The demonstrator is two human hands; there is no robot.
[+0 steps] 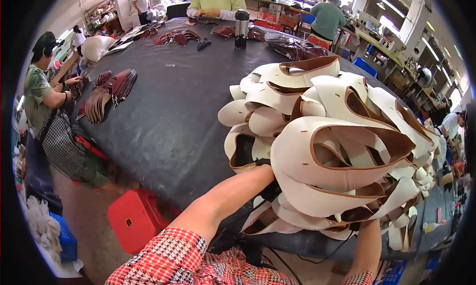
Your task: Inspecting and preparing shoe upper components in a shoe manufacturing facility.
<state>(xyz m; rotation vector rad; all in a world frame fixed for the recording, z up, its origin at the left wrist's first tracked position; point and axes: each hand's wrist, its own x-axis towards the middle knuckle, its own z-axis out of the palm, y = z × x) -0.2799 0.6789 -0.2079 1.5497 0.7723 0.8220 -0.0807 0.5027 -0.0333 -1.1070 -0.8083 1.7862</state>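
Observation:
A big heap of curved white leather pieces [297, 151], brown on their edges and inner side, lies in front of me on the right. They look like loop-shaped shoe uppers. My left forearm [225, 193] reaches into the heap's near left side, with something black around the wrist; the hand is hidden behind the pieces. On the near right, my right forearm [368, 243] goes up under the heap, and that hand is covered too. Whether either hand grips a piece cannot be seen.
A dark-covered table [163, 116] bears the heap, stacks of maroon pieces [106, 94] and a dark flask [241, 29]. A red stool [136, 220] stands at the near left. Co-workers [44, 96] sit or stand around. A black cable [322, 257] hangs at the near edge.

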